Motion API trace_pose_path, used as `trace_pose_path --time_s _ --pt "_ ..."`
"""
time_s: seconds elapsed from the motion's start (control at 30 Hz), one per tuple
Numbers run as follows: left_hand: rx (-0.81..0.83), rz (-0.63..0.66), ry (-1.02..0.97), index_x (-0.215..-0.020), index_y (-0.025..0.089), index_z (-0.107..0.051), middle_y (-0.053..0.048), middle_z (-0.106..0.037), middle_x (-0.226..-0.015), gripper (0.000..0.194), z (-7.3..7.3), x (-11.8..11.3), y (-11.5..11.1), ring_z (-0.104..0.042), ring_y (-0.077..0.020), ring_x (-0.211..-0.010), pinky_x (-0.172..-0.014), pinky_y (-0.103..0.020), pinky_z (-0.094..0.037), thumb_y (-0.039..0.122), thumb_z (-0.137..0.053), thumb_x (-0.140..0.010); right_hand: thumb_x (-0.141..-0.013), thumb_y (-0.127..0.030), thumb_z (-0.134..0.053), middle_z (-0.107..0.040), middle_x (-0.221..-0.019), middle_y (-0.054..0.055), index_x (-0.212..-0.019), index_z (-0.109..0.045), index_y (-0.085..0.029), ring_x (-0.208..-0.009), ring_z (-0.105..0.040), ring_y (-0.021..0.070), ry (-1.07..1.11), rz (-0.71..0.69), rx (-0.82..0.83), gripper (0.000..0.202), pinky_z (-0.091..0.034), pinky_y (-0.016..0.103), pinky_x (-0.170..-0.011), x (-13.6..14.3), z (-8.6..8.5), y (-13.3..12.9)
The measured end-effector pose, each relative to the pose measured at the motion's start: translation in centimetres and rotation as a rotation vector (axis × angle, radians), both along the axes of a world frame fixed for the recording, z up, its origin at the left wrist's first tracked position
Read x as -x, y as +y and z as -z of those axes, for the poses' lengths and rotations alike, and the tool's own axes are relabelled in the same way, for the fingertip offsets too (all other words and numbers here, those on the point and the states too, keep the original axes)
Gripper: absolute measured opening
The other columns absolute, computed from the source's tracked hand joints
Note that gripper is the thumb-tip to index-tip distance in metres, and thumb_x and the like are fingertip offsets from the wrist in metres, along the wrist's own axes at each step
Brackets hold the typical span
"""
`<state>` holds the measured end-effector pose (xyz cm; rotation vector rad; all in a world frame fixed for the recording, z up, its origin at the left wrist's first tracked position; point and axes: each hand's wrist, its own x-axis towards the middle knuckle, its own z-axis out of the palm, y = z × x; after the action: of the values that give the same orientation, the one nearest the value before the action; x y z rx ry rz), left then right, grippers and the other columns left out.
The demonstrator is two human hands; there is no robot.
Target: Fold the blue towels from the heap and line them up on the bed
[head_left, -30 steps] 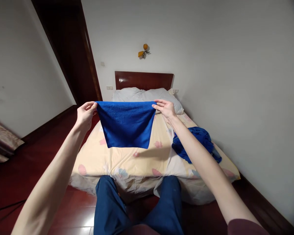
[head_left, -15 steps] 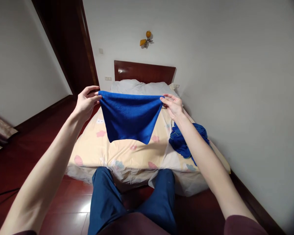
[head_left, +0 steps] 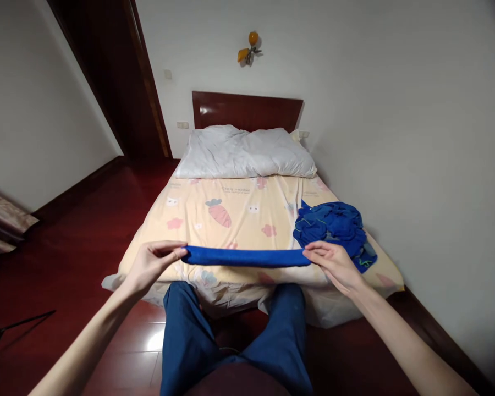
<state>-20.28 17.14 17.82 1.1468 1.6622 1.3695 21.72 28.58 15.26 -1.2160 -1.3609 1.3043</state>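
The head camera looks down on my left hand (head_left: pixel 152 265) and my right hand (head_left: pixel 337 268), each closed in a pinch, thumb against fingers, on one end of a plain bright-blue strip of soft cloth (head_left: pixel 245 257). The strip runs between them over the near part of the pale yellow printed bedsheet (head_left: pixel 190 212); whether its underside touches the bed I cannot tell. I judge the step in hand to be drawing the cloth straight by its ends, and the next move calls for level pinches and an even, gentle pull, lest it sag or twist. It shows as a narrow, matte band with a slightly bowed lower edge (how much fabric is doubled or tucked beneath, I can't see). Just beyond my right hand lies a crumpled blue fabric heap with thin green lines (head_left: pixel 330 223), all loose folds and lumps. The bedsheet is thin-looking and creased, printed with pink and grey-blue shapes. Farther off, plump, wrinkled pale-grey bedding (head_left: pixel 247 154) lies before a smooth, glossy dark red-brown wooden headboard (head_left: pixel 247 111).
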Motion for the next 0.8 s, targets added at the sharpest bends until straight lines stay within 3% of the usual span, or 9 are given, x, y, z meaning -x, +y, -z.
trace_pose_path --time_s 0.1,0.2,0.4,0.47,0.57,0.67,0.73,0.8 --pt "0.082 0.054 -0.049 -0.080 0.024 -0.081 -0.011 -0.077 -0.082 0.044 1.1 -0.5 0.0 -0.072 -0.0322 -0.078 -0.073 -0.045 -0.062 0.049 -0.093 -0.047 -0.050 -0.046 -0.096 -0.075 -0.077 0.009 -0.077 -0.076 -0.025 -0.073 -0.072 0.0240 0.011 -0.001 0.081 0.040 -0.056 0.037 -0.070 -0.8 1.4 -0.6" --pt "0.120 0.077 -0.064 -0.078 0.022 -0.081 -0.011 -0.076 -0.075 0.042 2.4 -0.2 2.1 -0.070 -0.0282 -0.069 -0.062 -0.040 -0.060 0.045 -0.095 -0.045 -0.052 -0.044 -0.096 -0.077 -0.082 0.009 -0.081 -0.076 -0.023 -0.077 -0.072 0.0233 0.021 -0.013 0.113 0.041 -0.055 0.034 -0.071 -0.6 2.5 0.8" --pt "0.092 0.142 -0.042 -0.078 0.019 -0.079 -0.011 -0.076 -0.077 0.043 5.4 1.7 9.5 -0.071 -0.0239 -0.072 -0.069 -0.035 -0.058 0.042 -0.096 -0.045 -0.050 -0.045 -0.095 -0.075 -0.080 0.007 -0.085 -0.076 -0.017 -0.069 -0.066 0.0156 -0.002 -0.037 0.130 0.049 -0.042 0.023 -0.053 2.5 4.9 8.2" --pt "0.028 0.095 0.007 -0.078 0.017 -0.079 -0.011 -0.076 -0.076 0.044 5.1 2.2 12.5 -0.071 -0.0243 -0.073 -0.071 -0.035 -0.058 0.043 -0.095 -0.046 -0.045 -0.045 -0.095 -0.073 -0.074 0.005 -0.083 -0.075 -0.016 -0.062 -0.060 0.0120 0.018 0.019 0.104 0.052 -0.038 0.021 -0.050 4.2 4.9 11.4" --pt "-0.123 -0.010 0.101 -0.084 0.016 -0.079 -0.010 -0.077 -0.080 0.043 3.0 3.0 16.3 -0.072 -0.0236 -0.077 -0.073 -0.033 -0.058 0.044 -0.092 -0.054 -0.040 -0.047 -0.095 -0.071 -0.071 0.003 -0.082 -0.073 -0.015 -0.060 -0.059 0.0105 0.078 0.127 -0.051 0.057 -0.041 0.021 -0.052 6.8 3.5 15.7" --pt "-0.327 -0.091 0.277 -0.091 0.017 -0.080 -0.009 -0.078 -0.090 0.041 1.0 3.7 18.0 -0.073 -0.0232 -0.085 -0.077 -0.030 -0.058 0.046 -0.086 -0.064 -0.049 -0.051 -0.093 -0.072 -0.076 0.003 -0.088 -0.072 -0.016 -0.069 -0.064 0.0132 0.141 0.176 -0.308 0.057 -0.050 0.025 -0.066 8.3 1.8 18.2" --pt "-0.417 -0.122 0.362 -0.093 0.017 -0.080 -0.008 -0.078 -0.093 0.040 1.2 4.1 18.1 -0.073 -0.0229 -0.087 -0.077 -0.030 -0.058 0.049 -0.083 -0.068 -0.056 -0.054 -0.090 -0.073 -0.081 0.004 -0.091 -0.071 -0.017 -0.074 -0.067 0.0153 0.146 0.181 -0.428 0.054 -0.054 0.028 -0.073 8.5 1.9 18.7" --pt "-0.414 -0.126 0.392 -0.095 0.018 -0.080 -0.007 -0.078 -0.094 0.041 3.2 4.6 17.6 -0.073 -0.0226 -0.086 -0.075 -0.029 -0.058 0.051 -0.080 -0.071 -0.061 -0.054 -0.088 -0.074 -0.085 0.006 -0.091 -0.071 -0.017 -0.078 -0.069 0.0171 0.114 0.163 -0.460 0.052 -0.055 0.030 -0.076 8.4 3.5 18.4"
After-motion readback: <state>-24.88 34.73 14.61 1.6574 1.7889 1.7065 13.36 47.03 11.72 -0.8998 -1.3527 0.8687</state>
